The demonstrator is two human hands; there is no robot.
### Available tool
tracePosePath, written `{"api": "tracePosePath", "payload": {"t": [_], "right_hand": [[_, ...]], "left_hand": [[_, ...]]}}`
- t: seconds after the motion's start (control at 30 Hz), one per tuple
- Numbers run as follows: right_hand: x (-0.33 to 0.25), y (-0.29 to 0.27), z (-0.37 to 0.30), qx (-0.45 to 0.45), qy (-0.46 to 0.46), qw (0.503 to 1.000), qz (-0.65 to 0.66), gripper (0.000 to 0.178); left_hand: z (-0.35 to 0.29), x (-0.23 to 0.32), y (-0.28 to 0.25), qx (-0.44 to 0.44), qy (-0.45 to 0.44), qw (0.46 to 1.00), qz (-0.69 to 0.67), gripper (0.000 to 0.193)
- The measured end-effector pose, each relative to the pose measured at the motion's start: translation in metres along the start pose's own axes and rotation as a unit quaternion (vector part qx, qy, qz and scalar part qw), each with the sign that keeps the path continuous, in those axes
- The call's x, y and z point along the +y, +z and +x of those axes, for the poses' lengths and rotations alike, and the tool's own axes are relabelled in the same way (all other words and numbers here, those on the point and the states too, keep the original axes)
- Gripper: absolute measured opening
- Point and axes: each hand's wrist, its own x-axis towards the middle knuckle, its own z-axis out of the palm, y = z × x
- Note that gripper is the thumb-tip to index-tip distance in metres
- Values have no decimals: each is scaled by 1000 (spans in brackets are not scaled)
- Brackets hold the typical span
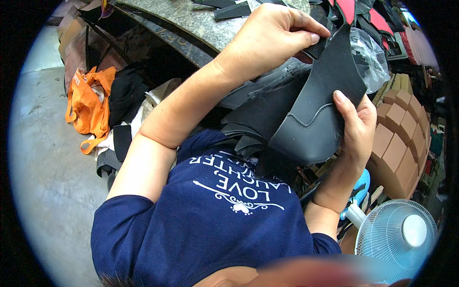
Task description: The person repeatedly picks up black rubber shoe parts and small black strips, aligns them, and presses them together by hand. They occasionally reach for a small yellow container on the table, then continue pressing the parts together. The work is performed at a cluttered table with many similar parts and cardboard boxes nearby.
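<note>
A black leather-like shoe upper [313, 126] with a wavy stitched seam is held up in front of my chest. My right hand [356, 126] grips its right edge, the thumb lying on its face and the other fingers behind. Near the narrow top end, my left hand [282, 38] pinches a dark piece of material [316, 49] between thumb and fingers. Whether that piece is joined to the upper I cannot tell. Beneath, a fanned stack of similar black pieces [253, 112] lies against my lap, partly hidden by the upper.
A grey speckled tabletop [191, 21] with black scraps [233, 10] stands ahead. Clear plastic [373, 60] and red-and-black pieces are at far right. Brown blocks [401, 124] are stacked right, above a white fan [397, 234]. An orange bag [91, 100] lies left, beside dark cloth.
</note>
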Motion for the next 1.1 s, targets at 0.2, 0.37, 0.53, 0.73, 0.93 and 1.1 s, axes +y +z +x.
{"api": "tracePosePath", "payload": {"t": [0.2, 0.37, 0.53, 0.73, 0.93, 1.1], "right_hand": [[3, 0, 0, 11, 3, 1000, 10, 33], [4, -1, -1, 16, 10, 1000, 12, 33], [4, 2, -1, 17, 7, 1000, 14, 33], [4, 3, -2, 18, 6, 1000, 14, 33], [-4, 5, -5, 1, -24, 999, -38, 35], [-23, -4, 7, 83, -119, 974, -174, 28]], "left_hand": [[-1, 2, 3, 19, 5, 998, 63, 23], [0, -5, 5, 39, 115, 987, 109, 20], [0, -5, 5, 40, 114, 988, 95, 21], [-9, 5, 8, 10, 73, 991, 114, 35], [-16, 3, 19, 32, 111, 992, 41, 37], [-14, 0, 17, -23, 66, 997, 13, 49]]}}
